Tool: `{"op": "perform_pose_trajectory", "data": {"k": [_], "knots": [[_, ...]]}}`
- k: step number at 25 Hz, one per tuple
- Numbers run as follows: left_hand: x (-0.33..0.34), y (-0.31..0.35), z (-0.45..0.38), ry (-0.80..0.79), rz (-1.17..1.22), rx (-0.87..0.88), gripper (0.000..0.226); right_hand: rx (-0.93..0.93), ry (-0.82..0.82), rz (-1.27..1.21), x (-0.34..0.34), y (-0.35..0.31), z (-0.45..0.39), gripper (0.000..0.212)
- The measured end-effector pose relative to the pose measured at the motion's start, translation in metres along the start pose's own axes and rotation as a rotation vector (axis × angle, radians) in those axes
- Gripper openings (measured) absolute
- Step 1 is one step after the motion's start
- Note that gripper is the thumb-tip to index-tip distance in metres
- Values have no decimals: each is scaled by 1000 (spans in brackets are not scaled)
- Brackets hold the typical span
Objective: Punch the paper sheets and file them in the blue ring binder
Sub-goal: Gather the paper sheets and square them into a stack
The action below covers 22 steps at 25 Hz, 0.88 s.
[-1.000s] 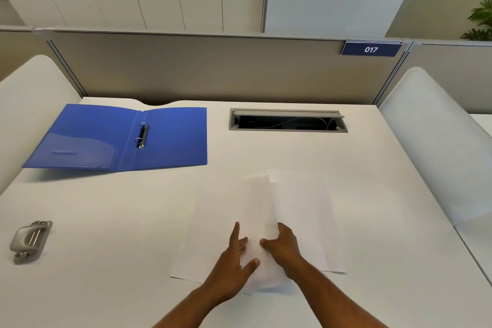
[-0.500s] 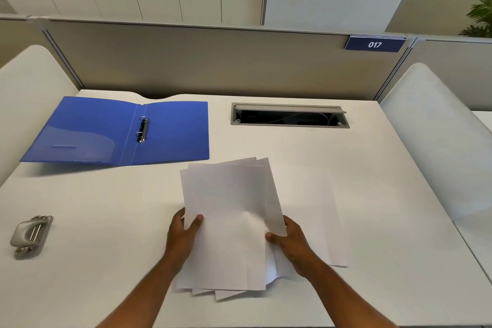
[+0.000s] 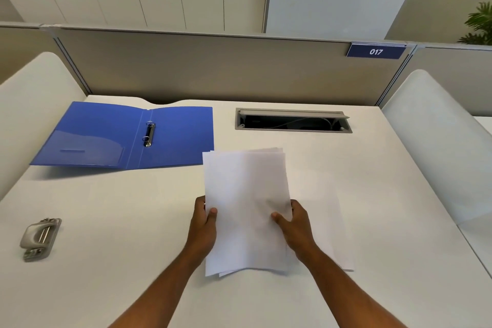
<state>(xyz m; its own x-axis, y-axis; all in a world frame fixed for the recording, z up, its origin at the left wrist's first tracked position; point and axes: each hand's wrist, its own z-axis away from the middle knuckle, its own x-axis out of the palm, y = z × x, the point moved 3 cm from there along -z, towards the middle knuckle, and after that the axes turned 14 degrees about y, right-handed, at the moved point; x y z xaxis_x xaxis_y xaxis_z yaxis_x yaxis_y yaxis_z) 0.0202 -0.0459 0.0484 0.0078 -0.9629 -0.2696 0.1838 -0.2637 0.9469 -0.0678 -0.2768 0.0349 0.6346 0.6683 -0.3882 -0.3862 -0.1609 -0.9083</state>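
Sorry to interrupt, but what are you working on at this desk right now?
A person holds a stack of paper sheets by its sides, left hand and right hand each gripping an edge. One more sheet lies on the desk under them. The blue ring binder lies open at the back left, and the hole punch sits untouched near the left edge.

Bright, even light; soft shadows, slight motion blur, wide-angle bowing at edges.

I'm reading just one sign here: white digits "017" on a small dark-blue rectangular plate [image 3: 376, 51], fixed to the top edge of the grey-beige fabric partition [image 3: 213, 66] on my far right. Nothing else gives me legible text.
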Motion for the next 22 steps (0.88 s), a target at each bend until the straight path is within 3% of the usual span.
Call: {"op": "perform_pose_trajectory", "data": {"k": [5, 8, 12, 16, 22], "knots": [[-20, 53, 2, 21, 156, 276, 17, -152, 81, -169, -9, -46, 6, 35], [-34, 71, 3, 70, 203, 402, 27, -213, 113, -290, -8, -65, 15, 43], [-33, 53, 7, 43, 181, 333, 20, -213, 115, -263, 5, -62, 25, 38], [-35, 55, 17, 160, 212, 325, 19, -247, 173, -254, 8, -71, 35, 31], [-44, 88, 23, 255, 359, 469, 18, -435, 243, -327, -2, -117, 40, 20]]}}
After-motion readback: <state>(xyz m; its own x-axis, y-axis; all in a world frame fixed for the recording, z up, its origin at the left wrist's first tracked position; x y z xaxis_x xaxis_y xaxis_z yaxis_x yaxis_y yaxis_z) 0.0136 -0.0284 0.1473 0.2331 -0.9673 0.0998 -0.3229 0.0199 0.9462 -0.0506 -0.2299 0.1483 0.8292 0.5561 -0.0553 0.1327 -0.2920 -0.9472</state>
